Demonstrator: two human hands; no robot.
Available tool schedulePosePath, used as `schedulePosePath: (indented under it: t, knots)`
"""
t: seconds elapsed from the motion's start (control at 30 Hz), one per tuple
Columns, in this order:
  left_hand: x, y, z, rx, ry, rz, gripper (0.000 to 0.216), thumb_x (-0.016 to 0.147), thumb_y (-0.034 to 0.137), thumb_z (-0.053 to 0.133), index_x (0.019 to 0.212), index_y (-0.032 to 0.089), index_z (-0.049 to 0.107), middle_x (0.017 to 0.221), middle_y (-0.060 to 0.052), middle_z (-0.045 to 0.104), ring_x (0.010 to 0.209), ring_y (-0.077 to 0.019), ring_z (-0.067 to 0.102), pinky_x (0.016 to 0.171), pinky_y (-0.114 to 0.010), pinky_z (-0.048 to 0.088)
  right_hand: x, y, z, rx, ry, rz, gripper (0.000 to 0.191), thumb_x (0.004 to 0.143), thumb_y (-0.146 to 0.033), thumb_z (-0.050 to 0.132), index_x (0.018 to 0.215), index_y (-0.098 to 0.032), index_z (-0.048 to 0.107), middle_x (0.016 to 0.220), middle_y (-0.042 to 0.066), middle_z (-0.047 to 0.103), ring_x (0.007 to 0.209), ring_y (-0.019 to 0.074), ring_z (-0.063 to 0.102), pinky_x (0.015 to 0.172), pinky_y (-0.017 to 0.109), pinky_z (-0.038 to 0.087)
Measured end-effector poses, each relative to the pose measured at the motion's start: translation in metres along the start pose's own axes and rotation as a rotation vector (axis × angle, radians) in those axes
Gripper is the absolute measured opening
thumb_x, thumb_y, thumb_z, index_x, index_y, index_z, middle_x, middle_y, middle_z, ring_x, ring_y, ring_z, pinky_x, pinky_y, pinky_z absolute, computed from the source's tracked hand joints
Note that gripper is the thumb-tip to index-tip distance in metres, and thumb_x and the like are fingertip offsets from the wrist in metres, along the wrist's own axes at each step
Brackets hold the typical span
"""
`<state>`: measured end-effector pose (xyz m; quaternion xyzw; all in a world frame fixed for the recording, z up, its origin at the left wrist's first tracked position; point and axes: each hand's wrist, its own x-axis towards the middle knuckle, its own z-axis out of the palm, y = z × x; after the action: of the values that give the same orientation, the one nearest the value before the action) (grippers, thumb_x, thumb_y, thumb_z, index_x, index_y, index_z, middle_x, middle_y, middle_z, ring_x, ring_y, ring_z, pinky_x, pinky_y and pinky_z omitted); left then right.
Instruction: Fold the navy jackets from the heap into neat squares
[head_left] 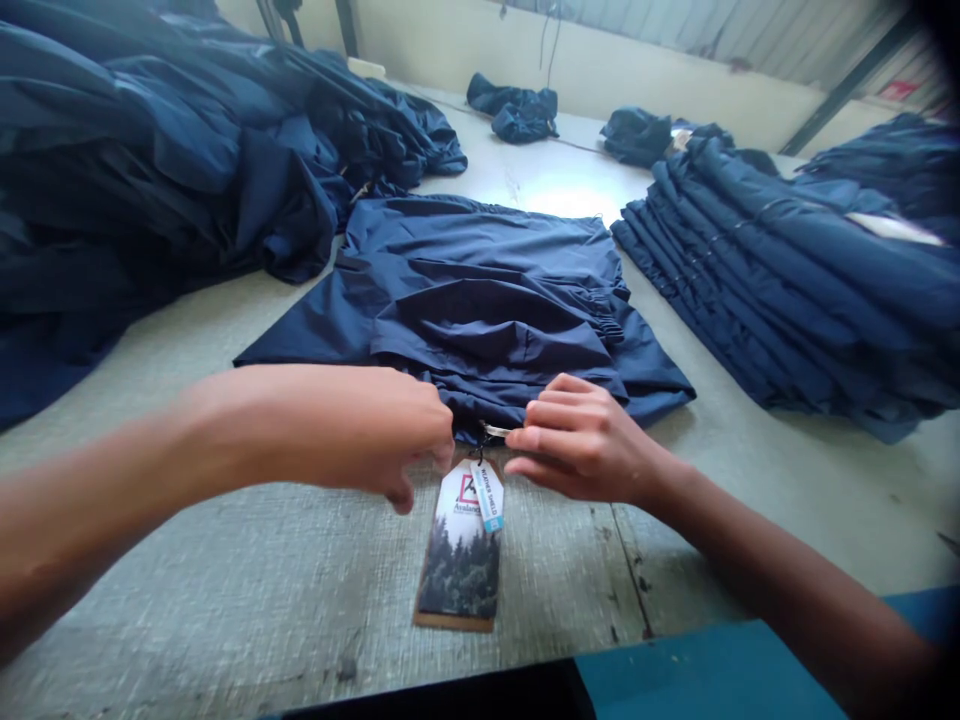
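Looks like tag-attaching on the folded navy jacket (487, 300), flat on the table (300, 570); next probably calls for steady fingertips. My right hand (589, 440) narrowly pinches a white strip (496, 431) above the hang tag (459, 570); left hand (375, 425) half-curled beside it, can't tell if gripping

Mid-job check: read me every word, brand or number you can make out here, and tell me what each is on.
"Avalanc", the rest covered: on the large hang tag.
"WEATHER SHIELD": on the small tag overlapping it.
Line under the brand: too small to read.
Blue lettering beside "WEATHER SHIELD": too blurred to read.
White patch on the right-hand stack: nothing legible.
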<state>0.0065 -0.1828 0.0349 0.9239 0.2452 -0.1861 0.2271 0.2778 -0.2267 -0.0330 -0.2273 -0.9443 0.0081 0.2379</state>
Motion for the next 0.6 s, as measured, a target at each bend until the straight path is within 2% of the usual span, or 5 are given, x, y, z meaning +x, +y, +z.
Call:
schedulePosePath:
  t: [0.1, 0.23, 0.33, 0.43, 0.6]
  knots:
    - [0.004, 0.011, 0.006, 0.06, -0.007, -0.077, 0.02, 0.076, 0.031, 0.087, 0.095, 0.028, 0.083, 0.078, -0.002, 0.074, 0.074, -0.0222, 0.069, 0.076, -0.03, 0.047, 0.002, -0.008, 0.005, -0.095, -0.133, -0.032, 0.03, 0.104, -0.045, 0.062, 0.117, -0.02, 0.071, 0.096, 0.005, 0.069, 0.083, 0.019, 0.057, 0.081, 0.036, 0.043]
    - [0.005, 0.017, 0.005, 0.116, -0.009, -0.122, 0.023, 0.076, 0.031, 0.088, 0.098, 0.027, 0.084, 0.079, -0.003, 0.076, 0.074, -0.0227, 0.069, 0.075, -0.031, 0.047, 0.003, -0.012, 0.009, -0.151, -0.164, -0.009, 0.043, 0.104, -0.05, 0.06, 0.136, -0.021, 0.064, 0.104, 0.008, 0.068, 0.091, 0.0216, 0.056, 0.085, 0.038, 0.042]
    - [0.004, 0.014, -0.001, 0.029, -0.047, -0.02, 0.019, 0.079, 0.035, 0.086, 0.097, 0.029, 0.084, 0.076, -0.002, 0.075, 0.072, -0.0209, 0.068, 0.073, -0.029, 0.047, 0.002, -0.013, 0.008, -0.161, -0.173, -0.011, 0.043, 0.104, -0.048, 0.061, 0.137, -0.021, 0.063, 0.105, 0.007, 0.067, 0.093, 0.022, 0.055, 0.086, 0.038, 0.042]
    - [0.004, 0.009, -0.01, -0.114, -0.132, 0.077, 0.026, 0.084, 0.037, 0.084, 0.109, 0.032, 0.083, 0.085, -0.001, 0.079, 0.079, -0.0194, 0.07, 0.071, -0.026, 0.046, 0.002, -0.011, 0.006, -0.152, -0.18, -0.015, 0.038, 0.103, -0.048, 0.062, 0.133, -0.025, 0.065, 0.104, 0.006, 0.065, 0.091, 0.021, 0.055, 0.086, 0.037, 0.041]
    - [0.004, 0.004, -0.019, -0.221, -0.165, 0.132, 0.032, 0.087, 0.034, 0.082, 0.118, 0.032, 0.081, 0.091, 0.0, 0.08, 0.085, -0.0178, 0.071, 0.072, -0.023, 0.047, 0.0, -0.008, 0.006, -0.149, -0.197, -0.016, 0.037, 0.102, -0.051, 0.063, 0.127, -0.024, 0.067, 0.103, 0.006, 0.064, 0.091, 0.021, 0.055, 0.088, 0.038, 0.041]
